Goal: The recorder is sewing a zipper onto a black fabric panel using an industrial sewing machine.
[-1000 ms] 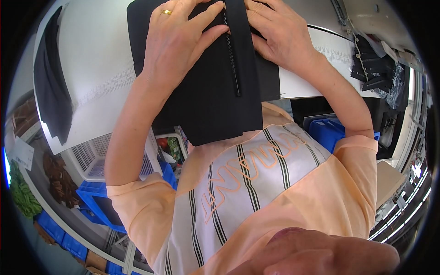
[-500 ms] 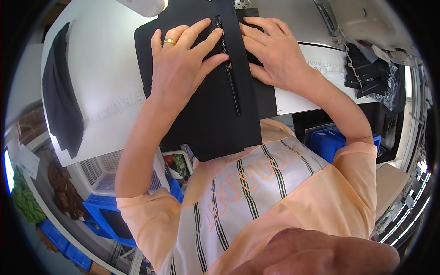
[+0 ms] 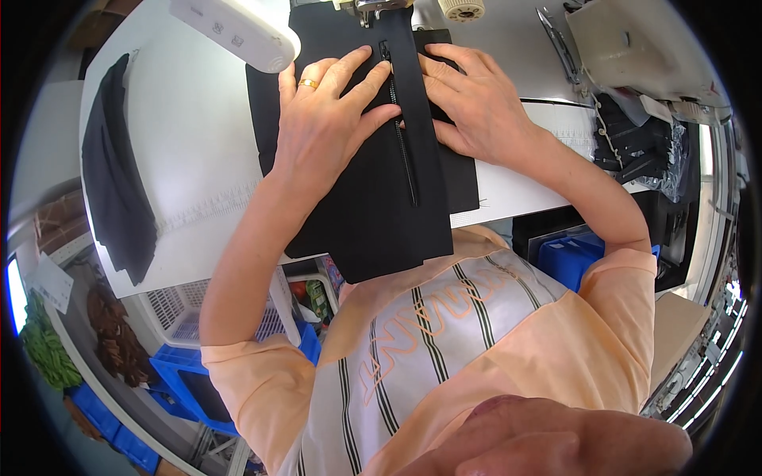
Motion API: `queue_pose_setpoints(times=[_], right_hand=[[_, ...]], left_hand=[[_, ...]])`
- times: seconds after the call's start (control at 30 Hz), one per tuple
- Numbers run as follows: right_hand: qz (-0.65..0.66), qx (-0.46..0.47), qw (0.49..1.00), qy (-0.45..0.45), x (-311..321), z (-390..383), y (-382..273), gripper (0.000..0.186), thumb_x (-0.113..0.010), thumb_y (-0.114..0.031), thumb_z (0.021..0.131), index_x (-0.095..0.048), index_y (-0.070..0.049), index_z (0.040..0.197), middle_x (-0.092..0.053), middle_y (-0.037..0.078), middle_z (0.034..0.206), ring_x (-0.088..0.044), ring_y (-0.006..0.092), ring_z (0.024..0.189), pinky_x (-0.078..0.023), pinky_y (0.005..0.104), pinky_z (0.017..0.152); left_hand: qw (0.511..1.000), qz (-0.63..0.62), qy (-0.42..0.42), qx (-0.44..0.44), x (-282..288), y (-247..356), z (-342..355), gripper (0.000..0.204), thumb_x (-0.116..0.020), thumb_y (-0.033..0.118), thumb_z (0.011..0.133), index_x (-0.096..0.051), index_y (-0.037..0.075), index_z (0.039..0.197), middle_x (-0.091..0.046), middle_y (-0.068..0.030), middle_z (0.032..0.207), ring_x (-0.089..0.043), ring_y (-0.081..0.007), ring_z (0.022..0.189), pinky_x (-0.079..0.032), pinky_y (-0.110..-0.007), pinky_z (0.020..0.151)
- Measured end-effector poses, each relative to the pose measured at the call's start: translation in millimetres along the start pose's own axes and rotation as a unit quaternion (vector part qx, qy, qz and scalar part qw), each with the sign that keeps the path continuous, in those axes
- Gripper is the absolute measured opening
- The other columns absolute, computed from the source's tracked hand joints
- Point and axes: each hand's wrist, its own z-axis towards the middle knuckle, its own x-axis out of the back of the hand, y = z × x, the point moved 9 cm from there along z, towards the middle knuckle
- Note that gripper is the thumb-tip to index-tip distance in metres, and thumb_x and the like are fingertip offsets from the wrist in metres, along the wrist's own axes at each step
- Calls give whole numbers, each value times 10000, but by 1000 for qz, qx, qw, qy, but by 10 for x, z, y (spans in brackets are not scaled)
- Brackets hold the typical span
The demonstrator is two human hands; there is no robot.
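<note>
A black fabric panel (image 3: 349, 214) lies beneath both my hands, with a dark zipper (image 3: 403, 155) running lengthwise along it. My left hand (image 3: 327, 111) rests flat on the panel, fingers spread, its fingertips and thumb close to the zipper's left side. On the right, my right hand (image 3: 480, 103) has its fingers stretched out over a black under-layer (image 3: 462, 181), along the upper panel's edge. Part of the right thumb is hidden at that edge. The panel's far end reaches the metal presser foot area (image 3: 373, 11) of a sewing machine.
A white machine part (image 3: 238, 36) overhangs the far left. Folded black fabric (image 3: 119, 174) lies on the left tabletop. Tweezers (image 3: 562, 44) and black zipper pieces (image 3: 635, 131) are at the right. Below stand a white basket (image 3: 178, 313) and blue crates (image 3: 190, 377).
The view has shifted, bringing the machine's metal parts and more of the white part into sight. Both hands keep nearly the same places on the panel.
</note>
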Motion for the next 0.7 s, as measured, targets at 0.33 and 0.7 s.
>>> queue_pose_setpoints(times=[0.33, 0.7], right_hand=[[8, 1, 1000, -7, -31, 0, 19, 406, -774, -233, 691, -663, -42, 1032, -609, 64, 1274, -497, 267, 1222, -443, 419, 964], [13, -6, 1000, -20, -33, 21, 36, 461, -724, -339, 805, -641, -52, 1156, -586, 97, 1298, -472, 312, 1260, -383, 457, 1003]], left_hand=[[1000, -7, 7, 9, -3, -16, -2, 429, -749, 363, 786, -686, 140, 1148, -633, -25, 1210, -585, -212, 1058, -365, -470, 970], [1000, 21, 17, 4, 38, -37, 45, 406, -746, 405, 768, -709, 160, 1090, -642, -1, 1175, -585, -192, 997, -351, -396, 925]])
